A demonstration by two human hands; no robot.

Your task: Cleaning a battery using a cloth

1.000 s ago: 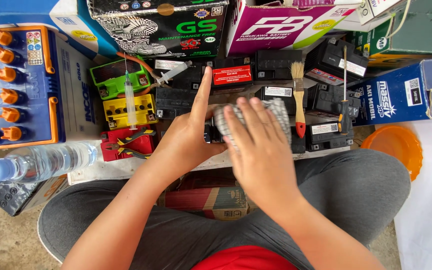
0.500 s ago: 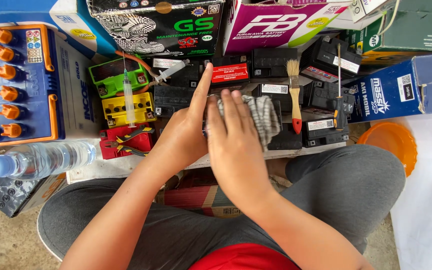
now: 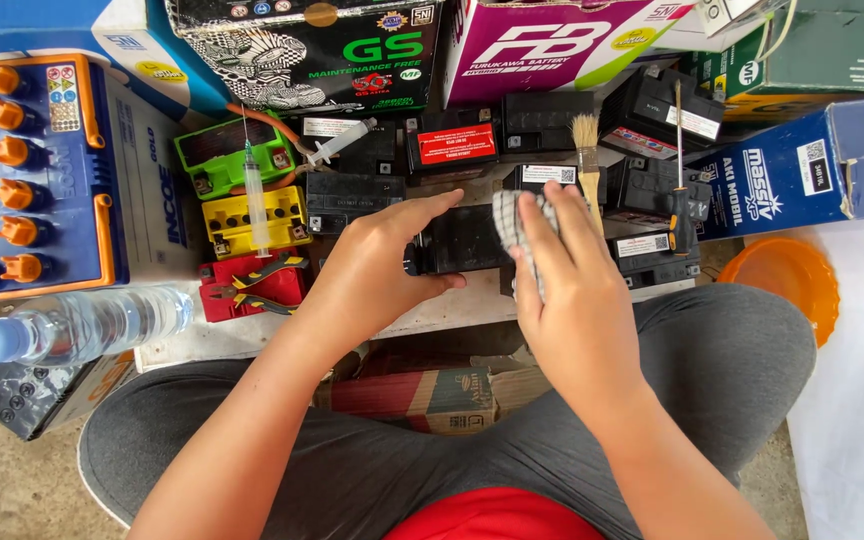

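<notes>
My right hand [image 3: 577,300] presses a checked cloth [image 3: 514,222] flat under spread fingers against the right end of a small black battery [image 3: 460,240] at the middle of the frame. My left hand [image 3: 377,270] cups the battery's left end, thumb underneath and fingers laid loosely along its top, likely to keep it from sliding on the white board [image 3: 252,338]. Just beyond the cloth a paintbrush [image 3: 586,150] stands among more black batteries. Left of centre lie a syringe [image 3: 255,200] on green and yellow batteries and pliers [image 3: 252,285] on a red one; a water bottle [image 3: 72,325] lies at lower left.
</notes>
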